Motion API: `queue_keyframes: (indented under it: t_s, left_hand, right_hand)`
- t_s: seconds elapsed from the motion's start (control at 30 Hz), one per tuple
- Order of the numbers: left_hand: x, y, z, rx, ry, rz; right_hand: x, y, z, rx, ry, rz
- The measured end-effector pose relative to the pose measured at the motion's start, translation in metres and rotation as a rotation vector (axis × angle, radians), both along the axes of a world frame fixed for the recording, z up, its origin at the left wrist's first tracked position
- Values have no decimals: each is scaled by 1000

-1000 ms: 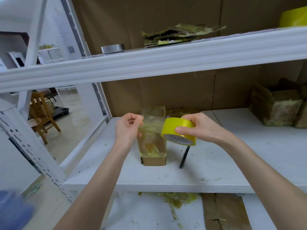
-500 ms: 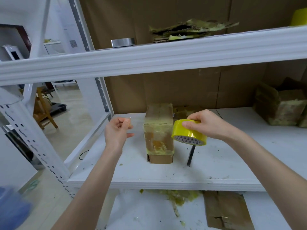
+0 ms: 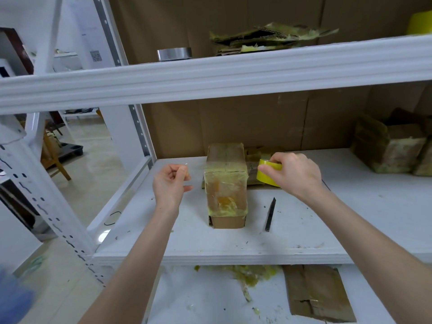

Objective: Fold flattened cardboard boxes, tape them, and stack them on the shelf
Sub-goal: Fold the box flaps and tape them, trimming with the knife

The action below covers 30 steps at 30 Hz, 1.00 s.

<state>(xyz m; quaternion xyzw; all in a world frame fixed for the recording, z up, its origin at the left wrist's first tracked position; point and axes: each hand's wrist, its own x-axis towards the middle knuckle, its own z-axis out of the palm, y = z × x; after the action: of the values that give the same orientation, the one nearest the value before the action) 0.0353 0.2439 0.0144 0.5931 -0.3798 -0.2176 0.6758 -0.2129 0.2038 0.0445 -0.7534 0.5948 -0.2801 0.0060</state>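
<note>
A small upright cardboard box (image 3: 225, 183), its front and top covered with yellowish clear tape, stands on the middle white shelf (image 3: 233, 246). My right hand (image 3: 294, 176) grips a yellow tape roll (image 3: 268, 171) just right of the box's top edge, close to the box. My left hand (image 3: 171, 183) hovers left of the box, apart from it, with its fingers curled toward the palm. I see nothing held in it except a tiny glint at one fingertip.
A black cutter (image 3: 270, 213) lies right of the box. Taped boxes (image 3: 392, 148) sit at the far right. The upper shelf holds a silver tape roll (image 3: 174, 53) and flattened cardboard (image 3: 268, 37). Flat cardboard (image 3: 315, 293) and tape scraps (image 3: 245, 272) lie below.
My left hand has left the box top and moved left. The stretched tape now lies flat on the box. My right hand has carried the roll back and to the right.
</note>
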Motion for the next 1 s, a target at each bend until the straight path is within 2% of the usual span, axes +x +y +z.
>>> queue_keyframes:
  t_s: [0.4,0.77,0.93,1.0]
  left_hand:
    - [-1,-22,-14,26,-1,25]
    - [-12,-53,-32,172,21,-44]
    - [-15,-56,-31,205,151,-47]
    - [-9,-54,-28,229,140,-1]
  right_hand:
    - [13,-16,-15,61,-22,-96]
    - [32,-34,-24,152,29,-78]
    - [39,-37,-26,170,22,-54]
    - [40,-37,-26,176,16,-47]
